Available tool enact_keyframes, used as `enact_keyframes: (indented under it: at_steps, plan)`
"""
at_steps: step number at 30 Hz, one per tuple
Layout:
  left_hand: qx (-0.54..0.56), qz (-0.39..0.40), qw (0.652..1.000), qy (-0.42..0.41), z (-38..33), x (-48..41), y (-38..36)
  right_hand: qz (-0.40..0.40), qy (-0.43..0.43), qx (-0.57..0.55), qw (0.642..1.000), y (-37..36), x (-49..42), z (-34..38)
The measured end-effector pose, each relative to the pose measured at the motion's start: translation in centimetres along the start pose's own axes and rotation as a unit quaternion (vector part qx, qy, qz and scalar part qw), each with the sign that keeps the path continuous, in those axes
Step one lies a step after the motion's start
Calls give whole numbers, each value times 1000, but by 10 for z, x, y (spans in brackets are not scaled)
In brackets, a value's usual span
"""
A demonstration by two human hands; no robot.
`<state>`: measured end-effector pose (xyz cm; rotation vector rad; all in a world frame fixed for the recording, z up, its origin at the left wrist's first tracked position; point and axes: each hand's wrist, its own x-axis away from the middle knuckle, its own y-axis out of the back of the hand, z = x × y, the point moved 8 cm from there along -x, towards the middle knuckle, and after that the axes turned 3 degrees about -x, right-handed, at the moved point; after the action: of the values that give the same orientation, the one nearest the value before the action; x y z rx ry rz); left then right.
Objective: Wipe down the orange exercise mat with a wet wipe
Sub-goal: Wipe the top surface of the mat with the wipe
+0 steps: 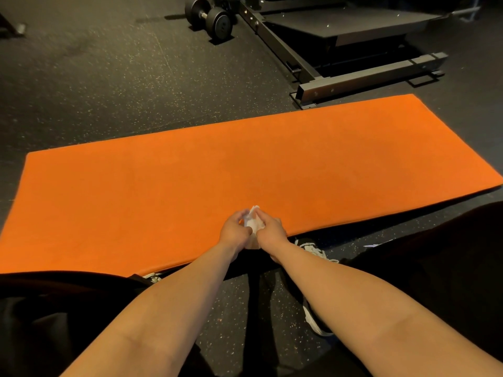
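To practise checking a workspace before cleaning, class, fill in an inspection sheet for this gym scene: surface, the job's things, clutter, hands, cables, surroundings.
Surface: orange exercise mat lies flat on the dark speckled floor; no marks or wet streaks visible.
Job's things: white wet wipe, bunched up, held over the mat's near edge; not spread out for wiping.
Clutter: nothing seen.
Hands: left hand and right hand both pinch the wipe between them.
Cables: nothing seen.
Surroundings: dumbbell and black metal frame on the floor beyond the mat's far edge; a shoe with white laces by the near edge.
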<state>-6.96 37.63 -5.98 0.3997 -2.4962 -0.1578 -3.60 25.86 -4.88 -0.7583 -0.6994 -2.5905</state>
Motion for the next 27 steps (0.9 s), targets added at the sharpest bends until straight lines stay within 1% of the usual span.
enact_keyframes:
  at_steps: [3,6,8,10,12,15,17,19,21,23,25,27]
  plan:
    - [16,0,1000,-3,2,-1,0,35,-4,-42,998,-12,-2,-2]
    - [-7,-46,999,-20,4,-4,7,53,3,-71,996,-13,5,7]
    - [-3,-59,998,-25,3,-5,10,9,7,-60,998,-4,-1,4]
    - [0,-55,998,-19,4,-5,11,-24,-2,-55,998,-1,-5,-1]
    - [-9,-43,999,-8,8,-7,11,-33,-10,-52,998,-2,-8,-5]
    - [8,-22,1000,-8,9,-7,6,-18,6,-48,999,-6,-8,-6]
    - [19,-38,999,-9,8,-6,8,-25,21,-36,999,-5,-7,-3]
    - [27,-73,997,-10,8,-6,14,-50,25,-12,998,1,-9,-2]
    - [4,-103,994,-26,6,-6,20,-66,45,44,996,7,-10,3]
    - [-25,-109,993,-48,3,-8,20,-70,60,78,993,8,-13,6]
    - [-61,-99,991,-72,-3,-8,17,-56,54,55,995,6,-14,7]
    - [-101,-103,985,-97,-9,-9,15,-63,46,29,997,10,-15,9]
